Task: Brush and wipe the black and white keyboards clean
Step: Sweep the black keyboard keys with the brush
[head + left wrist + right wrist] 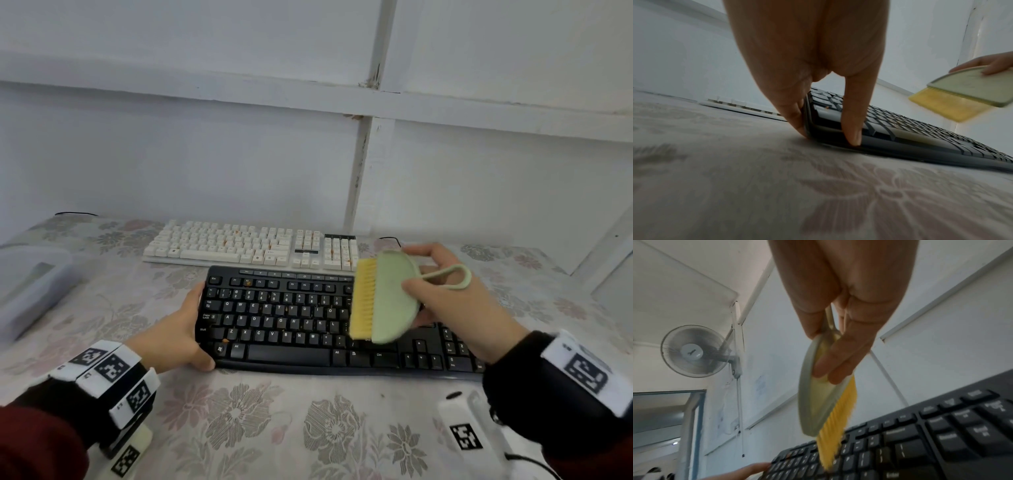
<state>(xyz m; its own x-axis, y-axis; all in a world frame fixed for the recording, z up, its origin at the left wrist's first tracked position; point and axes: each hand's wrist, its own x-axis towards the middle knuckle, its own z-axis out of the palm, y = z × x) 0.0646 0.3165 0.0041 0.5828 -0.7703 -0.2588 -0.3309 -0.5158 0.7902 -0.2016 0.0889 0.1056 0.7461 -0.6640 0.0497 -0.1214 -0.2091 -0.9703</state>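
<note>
Though beyond black keyboard [308,322], white keyboard [253,245]

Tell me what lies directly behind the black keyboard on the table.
The white keyboard lies just behind the black keyboard, parallel to it, orange crumbs on its keys. The brush in the right hand covers its near right corner, so that part cannot be seen.

The black keyboard [318,318] carries white key legends: Q W E R T Y, A S D F G H J K L, Z X C V B N M, Caps Lock, Shift, Alt, Ctrl. The white keyboard's [253,245] legends seem too blurred to read.
</note>
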